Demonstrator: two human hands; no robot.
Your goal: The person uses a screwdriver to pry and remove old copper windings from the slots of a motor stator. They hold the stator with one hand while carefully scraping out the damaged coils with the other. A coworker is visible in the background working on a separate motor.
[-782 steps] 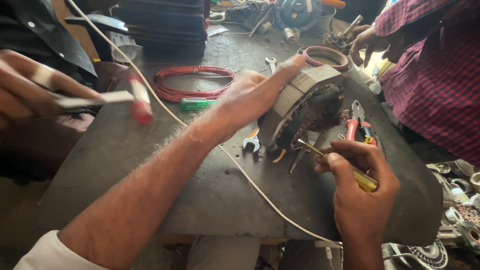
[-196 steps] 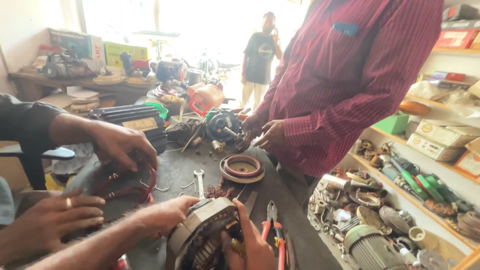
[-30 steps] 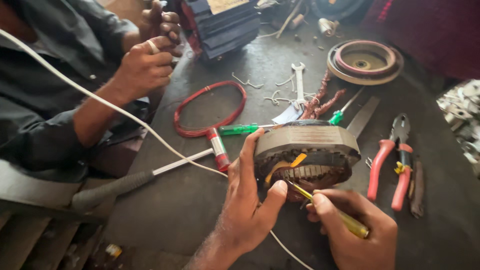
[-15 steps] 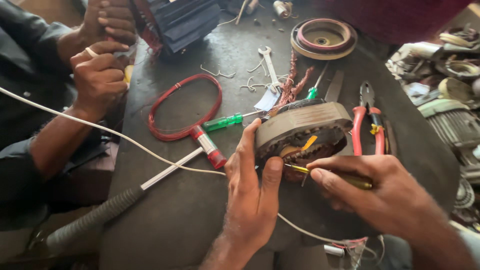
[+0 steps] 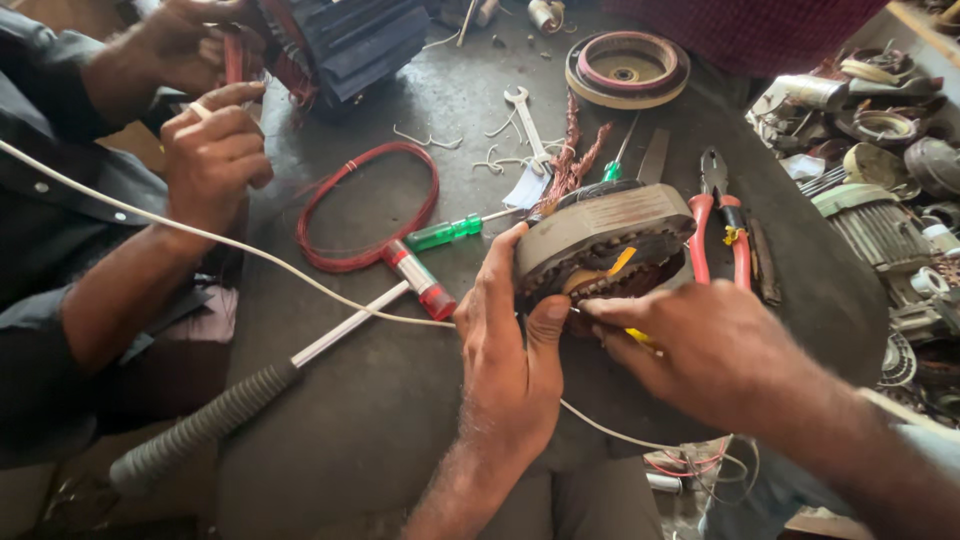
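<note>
A round motor stator (image 5: 608, 232) with a metal laminated ring stands tilted on the dark workbench (image 5: 400, 400). My left hand (image 5: 508, 345) grips its left rim, thumb against the inner edge. My right hand (image 5: 700, 340) reaches into the stator's open face with a yellow-handled tool (image 5: 640, 338); only a bit of the handle shows under the fingers. A yellow strip sticks out of the stator's slots.
Red-handled pliers (image 5: 716, 225) lie right of the stator. A green screwdriver (image 5: 450, 231), a red wire loop (image 5: 365, 205), a spanner (image 5: 525, 112) and a long grey-gripped tool (image 5: 260, 385) lie left. Another person's hands (image 5: 210, 150) work at far left. A white cable (image 5: 300, 280) crosses the bench. Motor parts crowd the right.
The view has shifted, so the bench appears a little farther left and up. My right hand has moved in over the stator's face, covering most of the yellow tool. My left hand keeps its grip.
</note>
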